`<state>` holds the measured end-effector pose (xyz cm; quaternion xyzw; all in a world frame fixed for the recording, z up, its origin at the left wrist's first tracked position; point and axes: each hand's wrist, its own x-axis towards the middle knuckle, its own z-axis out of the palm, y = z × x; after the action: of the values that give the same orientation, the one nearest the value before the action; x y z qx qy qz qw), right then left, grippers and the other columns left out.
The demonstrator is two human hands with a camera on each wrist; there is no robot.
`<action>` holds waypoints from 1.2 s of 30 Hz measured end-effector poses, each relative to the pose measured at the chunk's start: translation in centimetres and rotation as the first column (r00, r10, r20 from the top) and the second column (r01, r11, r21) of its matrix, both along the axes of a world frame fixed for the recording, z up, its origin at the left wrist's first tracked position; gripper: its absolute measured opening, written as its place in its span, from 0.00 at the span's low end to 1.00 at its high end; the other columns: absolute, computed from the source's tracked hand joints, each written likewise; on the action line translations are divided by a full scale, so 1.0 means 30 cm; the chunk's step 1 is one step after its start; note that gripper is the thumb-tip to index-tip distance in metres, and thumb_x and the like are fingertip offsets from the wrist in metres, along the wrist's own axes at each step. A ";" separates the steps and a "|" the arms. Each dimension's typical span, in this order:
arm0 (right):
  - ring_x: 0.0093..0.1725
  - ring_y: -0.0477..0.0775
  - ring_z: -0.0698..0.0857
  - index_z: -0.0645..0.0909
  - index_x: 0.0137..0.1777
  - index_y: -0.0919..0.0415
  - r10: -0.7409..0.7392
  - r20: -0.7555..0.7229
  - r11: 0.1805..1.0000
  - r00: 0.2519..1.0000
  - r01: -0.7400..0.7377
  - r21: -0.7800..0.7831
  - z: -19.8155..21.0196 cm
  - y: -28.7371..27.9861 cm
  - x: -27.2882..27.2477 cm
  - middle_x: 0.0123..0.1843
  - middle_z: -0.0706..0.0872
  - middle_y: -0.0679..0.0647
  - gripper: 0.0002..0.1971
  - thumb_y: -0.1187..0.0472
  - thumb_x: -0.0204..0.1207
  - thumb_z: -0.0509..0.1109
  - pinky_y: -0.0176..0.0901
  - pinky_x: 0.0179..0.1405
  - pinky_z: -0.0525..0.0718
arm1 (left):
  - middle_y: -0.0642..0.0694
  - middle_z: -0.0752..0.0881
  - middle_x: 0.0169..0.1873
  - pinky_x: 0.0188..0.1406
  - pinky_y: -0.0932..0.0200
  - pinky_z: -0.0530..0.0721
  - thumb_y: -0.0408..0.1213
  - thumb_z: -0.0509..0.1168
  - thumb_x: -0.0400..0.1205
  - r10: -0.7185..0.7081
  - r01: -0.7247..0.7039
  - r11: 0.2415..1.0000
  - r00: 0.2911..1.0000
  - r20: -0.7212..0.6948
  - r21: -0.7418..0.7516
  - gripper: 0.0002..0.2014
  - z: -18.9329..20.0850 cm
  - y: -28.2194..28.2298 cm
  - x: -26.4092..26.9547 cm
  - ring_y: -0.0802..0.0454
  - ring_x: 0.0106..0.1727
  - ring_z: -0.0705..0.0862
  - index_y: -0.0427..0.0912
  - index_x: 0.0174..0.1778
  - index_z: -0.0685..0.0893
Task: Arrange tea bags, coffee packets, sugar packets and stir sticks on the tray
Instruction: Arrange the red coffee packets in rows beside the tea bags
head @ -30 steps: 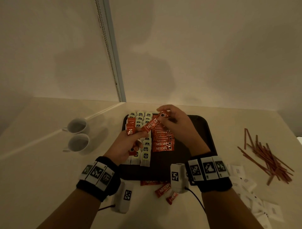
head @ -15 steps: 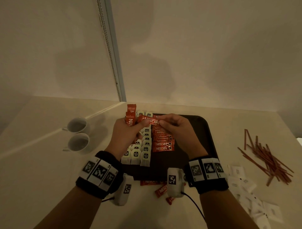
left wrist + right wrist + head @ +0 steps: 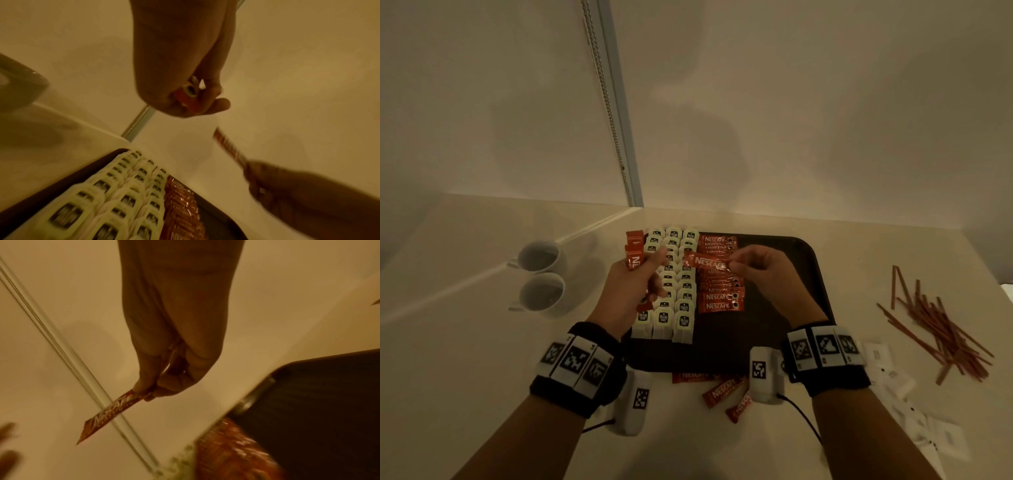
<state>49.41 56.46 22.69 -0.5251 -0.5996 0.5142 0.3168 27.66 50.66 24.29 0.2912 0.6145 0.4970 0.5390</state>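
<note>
A dark tray [image 3: 801,270] holds columns of white tea bags [image 3: 681,301] on its left and a column of red coffee packets [image 3: 719,298] beside them. My right hand [image 3: 756,270] pinches one red coffee packet [image 3: 705,262] by its end, level above that column; the same packet [image 3: 109,415] shows in the right wrist view. My left hand [image 3: 633,284] grips a small bunch of coffee packets [image 3: 634,250] upright over the tray's left edge, seen in the palm [image 3: 188,99] from the left wrist. Tea bags [image 3: 115,194] lie below it.
Two white cups [image 3: 541,274] stand left of the tray. Red stir sticks [image 3: 941,329] lie in a loose pile at the right, white sugar packets [image 3: 900,387] near the right forearm. A few coffee packets [image 3: 722,390] lie on the table in front of the tray.
The right hand has drawn one packet away from the left hand's bunch and brought it right, over the coffee column. The left hand has drawn back towards the tray's left edge.
</note>
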 end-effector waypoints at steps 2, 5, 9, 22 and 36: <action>0.48 0.47 0.87 0.83 0.48 0.59 0.038 0.145 0.998 0.989 -0.031 -0.053 -0.069 0.009 0.043 0.49 0.87 0.52 0.04 0.65 0.74 0.71 0.35 0.44 0.85 | 0.50 0.75 0.21 0.16 0.66 0.71 0.48 0.68 0.79 0.046 -0.045 0.998 0.999 0.020 -0.051 0.12 -0.018 -0.013 -0.020 0.55 0.18 0.74 0.43 0.39 0.81; 0.49 0.45 0.85 0.83 0.48 0.58 0.151 0.334 0.979 0.930 -0.093 -0.182 -0.187 0.002 0.096 0.50 0.84 0.47 0.05 0.65 0.74 0.72 0.29 0.36 0.81 | 0.52 0.67 0.20 0.15 0.65 0.65 0.44 0.66 0.81 0.066 -0.056 0.993 0.993 0.097 -0.100 0.11 -0.046 -0.023 -0.042 0.57 0.16 0.63 0.48 0.35 0.73; 0.58 0.48 0.81 0.83 0.43 0.53 0.198 0.410 0.965 0.890 -0.102 -0.243 -0.312 -0.008 0.111 0.52 0.83 0.45 0.06 0.64 0.71 0.75 0.45 0.62 0.79 | 0.52 0.67 0.20 0.15 0.68 0.61 0.39 0.54 0.83 0.060 -0.014 0.987 0.957 0.285 -0.162 0.11 -0.067 -0.023 -0.056 0.59 0.15 0.61 0.48 0.34 0.66; 0.53 0.49 0.80 0.81 0.47 0.57 -0.031 0.500 0.999 0.865 0.046 -0.018 -0.396 0.005 0.043 0.52 0.82 0.52 0.07 0.62 0.72 0.75 0.42 0.57 0.77 | 0.45 0.79 0.28 0.13 0.67 0.63 0.32 0.53 0.82 0.057 -0.003 0.977 0.967 0.249 -0.213 0.05 -0.079 -0.008 -0.048 0.57 0.19 0.67 0.41 0.41 0.71; 0.53 0.47 0.78 0.78 0.51 0.56 -0.089 0.556 0.996 0.826 0.069 0.056 -0.404 0.005 0.030 0.53 0.77 0.49 0.11 0.57 0.72 0.75 0.47 0.61 0.80 | 0.47 0.80 0.30 0.13 0.69 0.61 0.43 0.57 0.87 -0.037 0.086 0.979 0.968 0.250 -0.187 0.09 -0.117 -0.006 -0.034 0.58 0.17 0.69 0.43 0.56 0.75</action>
<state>50.31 56.60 10.58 -0.6713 -0.6522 0.3149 0.1576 26.63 50.49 20.77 0.1920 0.5799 0.4490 0.6521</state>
